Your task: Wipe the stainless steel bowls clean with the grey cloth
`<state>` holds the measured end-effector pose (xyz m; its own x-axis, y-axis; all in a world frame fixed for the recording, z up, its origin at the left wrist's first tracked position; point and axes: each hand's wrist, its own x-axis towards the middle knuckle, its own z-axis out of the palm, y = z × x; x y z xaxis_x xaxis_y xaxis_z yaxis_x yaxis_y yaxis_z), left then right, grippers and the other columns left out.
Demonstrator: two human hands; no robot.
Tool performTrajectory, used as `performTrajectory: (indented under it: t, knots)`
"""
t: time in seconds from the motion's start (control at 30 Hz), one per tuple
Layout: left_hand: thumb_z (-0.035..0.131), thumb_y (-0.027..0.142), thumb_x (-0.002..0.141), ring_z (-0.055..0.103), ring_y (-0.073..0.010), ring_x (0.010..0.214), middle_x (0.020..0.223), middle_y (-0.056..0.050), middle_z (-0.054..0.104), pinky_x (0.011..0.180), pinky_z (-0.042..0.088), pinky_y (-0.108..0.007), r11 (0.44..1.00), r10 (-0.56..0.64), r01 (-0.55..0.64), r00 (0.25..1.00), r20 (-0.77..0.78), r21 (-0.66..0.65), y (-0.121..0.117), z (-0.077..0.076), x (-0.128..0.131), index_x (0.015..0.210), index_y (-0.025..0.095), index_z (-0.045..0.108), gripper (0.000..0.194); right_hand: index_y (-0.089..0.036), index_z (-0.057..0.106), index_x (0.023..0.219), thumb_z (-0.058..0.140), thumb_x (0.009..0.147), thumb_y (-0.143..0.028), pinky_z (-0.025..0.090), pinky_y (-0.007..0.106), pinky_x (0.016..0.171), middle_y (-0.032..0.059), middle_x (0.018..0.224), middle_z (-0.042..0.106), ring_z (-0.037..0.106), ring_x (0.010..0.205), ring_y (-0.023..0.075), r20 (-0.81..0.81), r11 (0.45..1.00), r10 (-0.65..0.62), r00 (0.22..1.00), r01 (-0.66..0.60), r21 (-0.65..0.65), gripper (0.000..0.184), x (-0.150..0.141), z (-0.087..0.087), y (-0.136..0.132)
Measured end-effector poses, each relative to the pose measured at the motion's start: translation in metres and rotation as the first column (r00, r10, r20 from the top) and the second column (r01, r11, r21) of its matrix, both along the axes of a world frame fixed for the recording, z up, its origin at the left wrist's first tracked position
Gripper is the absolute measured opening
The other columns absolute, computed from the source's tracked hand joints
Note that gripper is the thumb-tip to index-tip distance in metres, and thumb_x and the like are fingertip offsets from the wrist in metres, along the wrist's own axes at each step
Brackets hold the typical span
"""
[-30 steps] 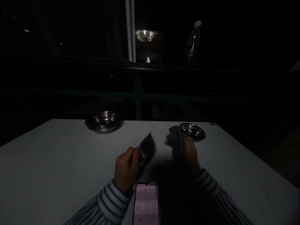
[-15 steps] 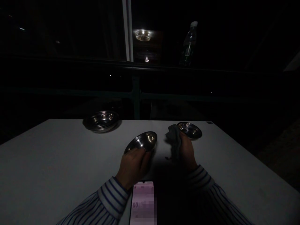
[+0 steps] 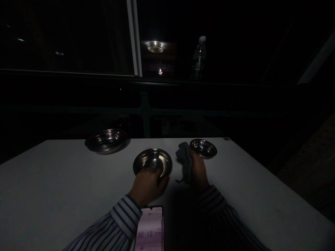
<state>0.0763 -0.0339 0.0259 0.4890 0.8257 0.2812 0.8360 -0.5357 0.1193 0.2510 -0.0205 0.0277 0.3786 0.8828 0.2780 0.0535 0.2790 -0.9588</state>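
A shiny metal bowl (image 3: 153, 157) sits in the middle of the white table, its opening facing up. My left hand (image 3: 148, 184) grips its near rim, the fingers reaching over into the bowl and the thumb at the right side. In my right hand (image 3: 199, 170) is a bunched dark grey cloth (image 3: 185, 162), held a little to the right of the bowl and apart from it. Just beyond that hand lies a smaller-looking metal bowl (image 3: 203, 148). At the far left stands a stack of metal bowls (image 3: 106, 142).
A phone (image 3: 150, 226) with a lit pink screen lies on the white table (image 3: 65, 188) near my left wrist. Past the table's far edge are a dark railing (image 3: 145, 111) and a window frame (image 3: 134, 38). A plastic bottle (image 3: 199, 59) stands on the dark ledge.
The bowl in my left hand has gone from tilted to nearly level. My right hand still holds the cloth. The whole view has shifted slightly.
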Motion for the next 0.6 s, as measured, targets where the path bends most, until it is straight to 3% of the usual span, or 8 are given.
performTrajectory:
  t: [0.13, 0.23, 0.37, 0.47, 0.6]
  knots:
    - [0.037, 0.049, 0.083, 0.061, -0.0284, 0.085, 0.089, -0.015, 0.067, 0.073, 0.043, -0.04, 0.999, 0.026, -0.026, 0.999, 0.035, -0.021, 0.001, 0.013, 0.003, 0.086, 0.015, 0.065, 0.044, -0.019, 0.065, 0.078, 0.042, 0.077, -0.032, 0.046, 0.026, 0.072, 0.0046, 0.086, 0.069, 0.062, 0.085, 0.0189, -0.114, 0.999, 0.032, 0.993, -0.034, -0.014, 0.027, -0.004, 0.006, -0.003]
    - [0.037, 0.048, 0.083, 0.06, -0.0275, 0.089, 0.093, -0.014, 0.067, 0.077, 0.042, -0.04, 0.996, 0.058, -0.04, 0.968, 0.243, -0.078, 0.005, 0.025, 0.008, 0.094, 0.016, 0.064, 0.043, -0.017, 0.066, 0.082, 0.046, 0.075, -0.033, 0.047, 0.028, 0.071, 0.0052, 0.088, 0.069, 0.062, 0.084, 0.0199, -0.175, 0.995, 0.094, 0.98, -0.095, 0.002, 0.026, -0.006, 0.007, -0.003]
    - [0.046, 0.05, 0.079, 0.061, -0.0229, 0.091, 0.1, -0.01, 0.066, 0.081, 0.043, -0.035, 0.972, 0.113, 0.041, 0.784, 0.611, -0.233, 0.021, 0.036, 0.02, 0.104, 0.016, 0.06, 0.045, -0.018, 0.067, 0.086, 0.051, 0.075, -0.033, 0.047, 0.03, 0.077, 0.0046, 0.092, 0.069, 0.061, 0.088, 0.0201, -0.227, 0.983, 0.181, 0.957, -0.173, 0.052, 0.025, -0.007, 0.006, -0.004]
    - [0.055, 0.044, 0.074, 0.061, -0.0214, 0.089, 0.097, -0.01, 0.068, 0.081, 0.044, -0.033, 0.924, 0.166, 0.172, 0.626, 0.762, -0.343, 0.033, 0.043, 0.029, 0.105, 0.013, 0.06, 0.044, -0.018, 0.067, 0.086, 0.051, 0.075, -0.033, 0.048, 0.03, 0.075, 0.0049, 0.09, 0.07, 0.062, 0.088, 0.021, -0.204, 0.976, 0.216, 0.955, -0.213, 0.037, 0.025, -0.009, 0.006, -0.006]
    - [0.06, 0.035, 0.07, 0.061, -0.0172, 0.073, 0.077, -0.005, 0.067, 0.066, 0.045, -0.028, 0.874, 0.169, 0.293, 0.564, 0.808, -0.387, 0.039, 0.05, 0.035, 0.084, 0.013, 0.065, 0.026, -0.018, 0.068, 0.085, 0.05, 0.076, -0.034, 0.048, 0.031, 0.073, 0.0048, 0.084, 0.07, 0.062, 0.085, 0.0207, -0.188, 0.967, 0.252, 0.949, -0.251, 0.033, 0.025, -0.009, 0.004, -0.004]
